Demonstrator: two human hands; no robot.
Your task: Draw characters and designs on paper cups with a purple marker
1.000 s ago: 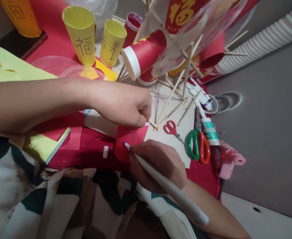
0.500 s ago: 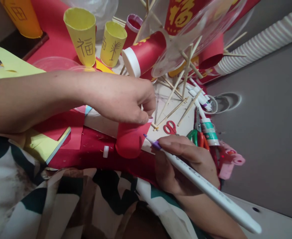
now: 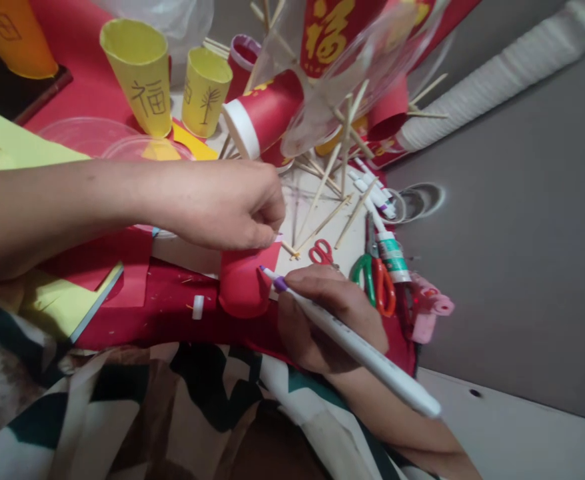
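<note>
My left hand (image 3: 237, 207) reaches over from the left and pinches the upper edge of a red paper cup (image 3: 245, 287), which stands tilted at the near edge of the table. A slim white marker (image 3: 352, 350) with a purple tip is gripped in my right hand (image 3: 332, 313) like a pen. Its tip is at the cup's right side; whether it touches the paper, I cannot tell. Faint purple marks show near the cup's rim, partly hidden by my left fingers. A small white cap (image 3: 198, 307) lies to the left of the cup.
Behind stand yellow paper cups (image 3: 140, 80) and a tipped red cup (image 3: 272, 110). Wooden sticks (image 3: 327, 180) prop up a clear plastic piece. Red scissors (image 3: 321, 252), green-and-orange-handled scissors (image 3: 372, 277), a glue bottle (image 3: 393, 257) and a pink glue gun (image 3: 430, 307) lie right. Coloured paper (image 3: 72, 293) lies left.
The marker's tip has come closer to the red cup's side as my right hand moved left. My left hand keeps its hold. The whole view has shifted slightly.
</note>
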